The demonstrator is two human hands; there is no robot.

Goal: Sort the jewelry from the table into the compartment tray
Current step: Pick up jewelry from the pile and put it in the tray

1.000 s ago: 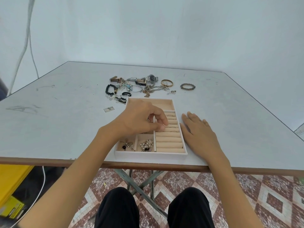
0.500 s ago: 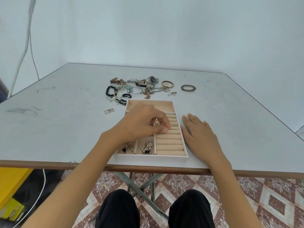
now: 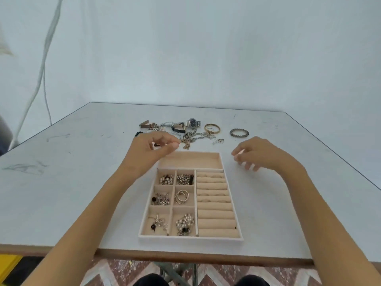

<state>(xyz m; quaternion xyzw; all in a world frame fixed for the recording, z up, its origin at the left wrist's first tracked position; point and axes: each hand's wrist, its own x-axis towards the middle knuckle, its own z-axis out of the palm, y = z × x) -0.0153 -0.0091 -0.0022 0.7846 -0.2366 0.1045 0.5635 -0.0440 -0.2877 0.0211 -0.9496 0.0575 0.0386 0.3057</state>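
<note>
Beyond the beige velvet compartment tray (image 3: 185, 240), a loose heap of watches, chains and bangles (image 3: 191, 136) lies on the grey counter (image 3: 82, 182). Over it the left hand (image 3: 150, 150) hovers, its fingers (image 3: 173, 145) curled thumb-to-forefinger; whether they pinch anything, I cannot tell. The right hand (image 3: 261, 155) hangs loosely curled and empty. Tangled chains could drag neighbouring pieces along. The tray's front rim sits near the counter edge, with open room on both sides.

head view | worn, faces forward-down | close above table (image 3: 82, 182)
</note>
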